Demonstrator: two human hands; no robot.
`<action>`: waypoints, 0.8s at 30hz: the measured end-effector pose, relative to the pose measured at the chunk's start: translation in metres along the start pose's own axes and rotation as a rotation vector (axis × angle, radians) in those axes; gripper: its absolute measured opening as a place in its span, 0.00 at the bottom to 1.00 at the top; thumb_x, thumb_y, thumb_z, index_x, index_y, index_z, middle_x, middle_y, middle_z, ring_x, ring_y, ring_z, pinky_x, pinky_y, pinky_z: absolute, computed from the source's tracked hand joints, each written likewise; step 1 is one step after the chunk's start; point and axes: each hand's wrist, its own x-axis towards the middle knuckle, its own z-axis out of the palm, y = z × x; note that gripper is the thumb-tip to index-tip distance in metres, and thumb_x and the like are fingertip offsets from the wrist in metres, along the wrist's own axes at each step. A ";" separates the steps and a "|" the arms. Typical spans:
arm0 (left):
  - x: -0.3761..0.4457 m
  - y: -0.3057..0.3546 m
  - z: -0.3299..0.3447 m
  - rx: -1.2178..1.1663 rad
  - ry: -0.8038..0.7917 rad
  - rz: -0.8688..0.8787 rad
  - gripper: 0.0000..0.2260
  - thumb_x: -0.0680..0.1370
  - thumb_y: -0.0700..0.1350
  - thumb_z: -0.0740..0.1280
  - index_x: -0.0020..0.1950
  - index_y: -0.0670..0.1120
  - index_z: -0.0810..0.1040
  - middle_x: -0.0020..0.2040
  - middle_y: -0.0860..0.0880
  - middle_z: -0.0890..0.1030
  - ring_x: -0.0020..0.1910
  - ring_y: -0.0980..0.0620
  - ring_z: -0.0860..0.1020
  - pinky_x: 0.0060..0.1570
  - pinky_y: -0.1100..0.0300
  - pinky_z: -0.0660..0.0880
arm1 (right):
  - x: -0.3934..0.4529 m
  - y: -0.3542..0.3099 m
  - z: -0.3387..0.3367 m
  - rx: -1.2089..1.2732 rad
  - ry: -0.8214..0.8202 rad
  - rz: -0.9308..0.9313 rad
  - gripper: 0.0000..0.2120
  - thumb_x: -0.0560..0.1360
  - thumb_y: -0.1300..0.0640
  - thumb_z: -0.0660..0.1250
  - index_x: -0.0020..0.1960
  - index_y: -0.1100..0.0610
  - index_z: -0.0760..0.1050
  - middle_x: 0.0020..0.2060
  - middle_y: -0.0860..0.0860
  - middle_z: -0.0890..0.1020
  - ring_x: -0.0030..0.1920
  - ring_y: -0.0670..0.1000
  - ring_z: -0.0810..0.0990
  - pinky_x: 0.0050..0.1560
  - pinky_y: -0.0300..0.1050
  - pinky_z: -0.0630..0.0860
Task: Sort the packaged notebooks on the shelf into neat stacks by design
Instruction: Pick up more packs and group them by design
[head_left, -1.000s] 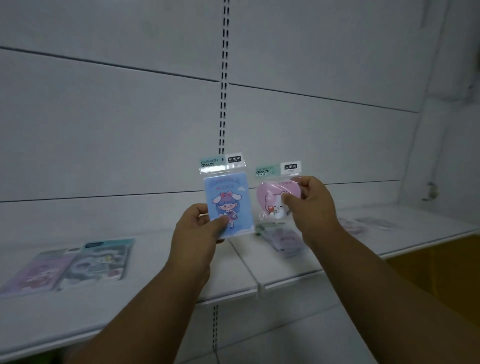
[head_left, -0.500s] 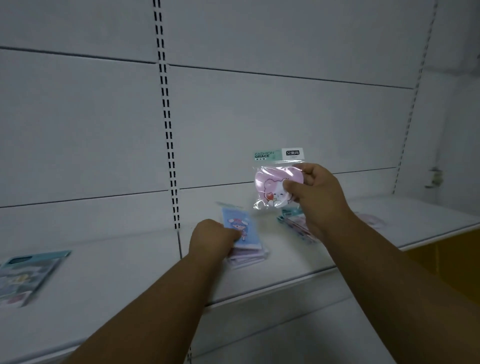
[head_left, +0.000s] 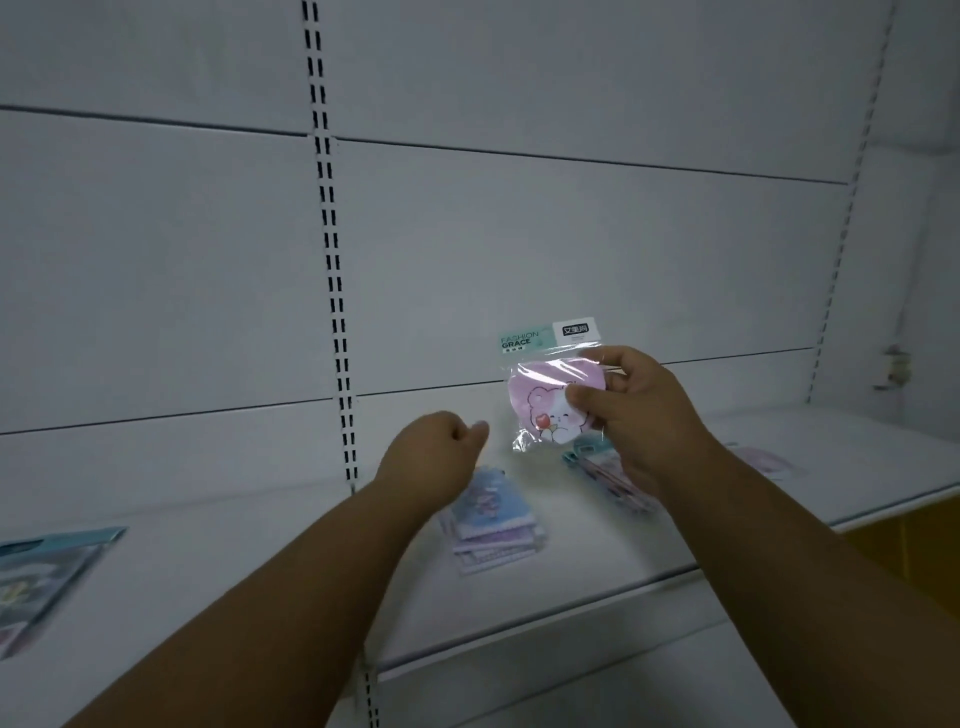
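Observation:
My right hand (head_left: 631, 410) holds a packaged pink heart-shaped notebook (head_left: 545, 402) with a bear drawing upright above the white shelf (head_left: 597, 551). My left hand (head_left: 434, 452) hovers with curled fingers and nothing in it, just above a small stack of notebooks (head_left: 493, 525) whose top one is blue. Another pile of notebooks (head_left: 602, 470) lies behind and below my right hand, partly hidden by it. A pale pink packet (head_left: 763, 460) rests farther right on the shelf.
Larger packaged notebooks (head_left: 47, 571) lie at the far left of the shelf. A slotted upright (head_left: 332, 260) runs down the white back panel. An orange surface (head_left: 914, 540) shows below the shelf at the right.
My left hand has put the blue notebook on the stack, let go and lifted off. The right hand still holds the pink notebook. The view has shifted right.

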 end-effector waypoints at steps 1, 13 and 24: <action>0.004 0.011 0.000 -0.267 -0.023 -0.041 0.20 0.82 0.56 0.58 0.49 0.42 0.81 0.44 0.44 0.83 0.39 0.48 0.79 0.46 0.54 0.78 | 0.002 -0.001 -0.008 -0.006 -0.028 0.010 0.16 0.71 0.69 0.71 0.56 0.56 0.77 0.45 0.56 0.86 0.37 0.50 0.84 0.34 0.42 0.78; 0.069 0.134 0.115 -0.608 -0.121 -0.002 0.07 0.75 0.40 0.69 0.44 0.36 0.82 0.40 0.44 0.84 0.29 0.51 0.77 0.35 0.58 0.73 | 0.053 0.019 -0.166 -0.258 0.028 0.149 0.09 0.70 0.69 0.73 0.48 0.61 0.80 0.43 0.63 0.85 0.39 0.60 0.84 0.40 0.51 0.82; 0.147 0.205 0.259 0.340 -0.284 0.071 0.08 0.76 0.42 0.68 0.47 0.38 0.85 0.46 0.42 0.86 0.39 0.47 0.82 0.38 0.60 0.75 | 0.143 0.105 -0.281 -0.702 -0.131 0.338 0.13 0.68 0.60 0.76 0.42 0.71 0.80 0.35 0.66 0.84 0.29 0.56 0.78 0.34 0.47 0.79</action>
